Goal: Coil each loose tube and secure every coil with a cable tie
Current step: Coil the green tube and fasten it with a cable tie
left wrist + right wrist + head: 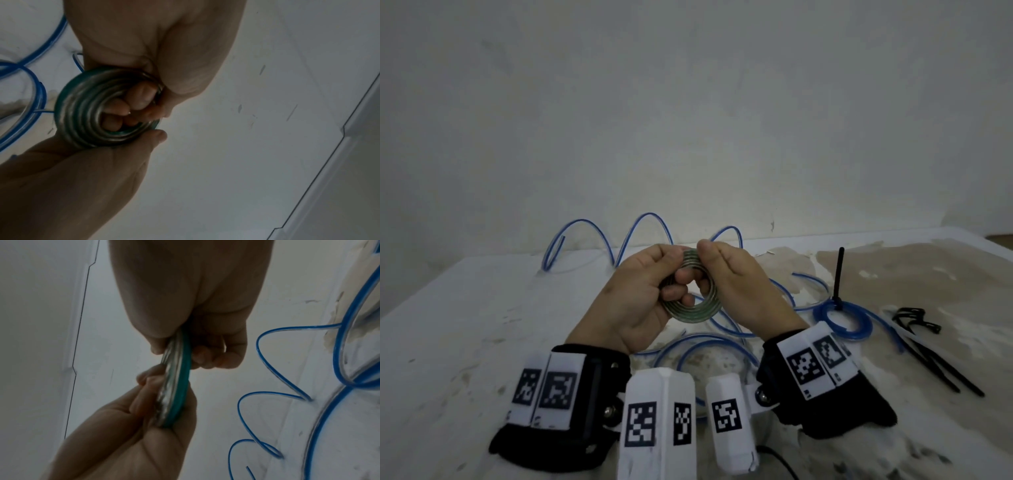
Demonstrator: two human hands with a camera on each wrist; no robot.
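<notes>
Wrist bands with square printed markers (558, 389) frame two bare hands raised over a white counter (465, 308).

Left hand (640, 291) and right hand (736, 284) both pinch a flat greenish tube coil (693, 310) by its rim, held off the counter. Loose blue tubing (643, 222) loops behind, near the wall; a blue coil bound by a black cable tie (839, 274) lies to the right, beside spare ties (928, 349).
</notes>
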